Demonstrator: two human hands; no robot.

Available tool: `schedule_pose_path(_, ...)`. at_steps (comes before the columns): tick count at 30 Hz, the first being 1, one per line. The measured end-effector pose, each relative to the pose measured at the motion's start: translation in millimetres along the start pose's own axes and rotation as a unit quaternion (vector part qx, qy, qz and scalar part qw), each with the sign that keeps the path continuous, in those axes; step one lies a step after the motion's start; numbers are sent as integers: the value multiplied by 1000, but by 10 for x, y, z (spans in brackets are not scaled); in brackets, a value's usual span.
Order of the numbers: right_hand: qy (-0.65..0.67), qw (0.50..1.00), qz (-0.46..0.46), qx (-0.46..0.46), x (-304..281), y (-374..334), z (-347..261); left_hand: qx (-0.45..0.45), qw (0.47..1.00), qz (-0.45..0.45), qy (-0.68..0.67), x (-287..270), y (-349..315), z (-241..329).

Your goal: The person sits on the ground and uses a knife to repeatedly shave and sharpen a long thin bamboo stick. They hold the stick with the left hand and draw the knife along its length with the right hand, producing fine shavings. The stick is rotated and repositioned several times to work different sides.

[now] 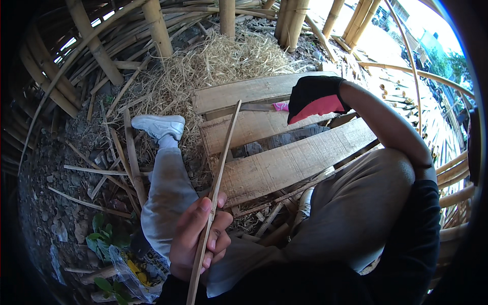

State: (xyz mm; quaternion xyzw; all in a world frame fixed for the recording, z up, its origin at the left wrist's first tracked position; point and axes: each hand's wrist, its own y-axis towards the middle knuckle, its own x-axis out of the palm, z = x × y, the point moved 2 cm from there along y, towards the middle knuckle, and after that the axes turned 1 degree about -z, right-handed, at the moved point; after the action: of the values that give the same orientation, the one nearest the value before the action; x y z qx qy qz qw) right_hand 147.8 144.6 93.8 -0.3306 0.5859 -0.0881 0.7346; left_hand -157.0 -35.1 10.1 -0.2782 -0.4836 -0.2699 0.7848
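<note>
A long, thin bamboo strip [217, 175] slants up from the lower edge, with my left hand [201, 236] closed around its lower part. The strip's upper end reaches over the left side of a low bench of wooden planks [300, 162]. My right arm bends over my raised knee. A black cloth piece with a pink panel [317, 104] covers my right hand [333, 91] at the bench's far side, hiding the fingers. Beside it on the planks lies a flat blade [256, 107] with a pink-wrapped handle [280, 106].
Pale shavings [203, 66] are heaped beyond the bench. Bamboo posts [157, 30] stand along the back. Split bamboo pieces [132, 157] lie to the left, near a green plant [101, 239] and a clear plastic bag [129, 277]. More cut bamboo [452, 173] lies at the right.
</note>
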Motion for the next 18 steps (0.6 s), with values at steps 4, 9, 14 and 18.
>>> schedule_pose_path(4,62,995,18,-71,117,15,-53,-1,1000,2,8,7,2,1)
schedule_pose_path(9,117,986,25,-117,176,78,-37,-4,1000,1,20,21,9,9)
schedule_pose_path(14,152,977,28,-145,206,98,-19,4,999,13,30,31,18,17)
schedule_pose_path(18,163,972,30,-165,208,138,-41,6,999,9,32,30,16,14)
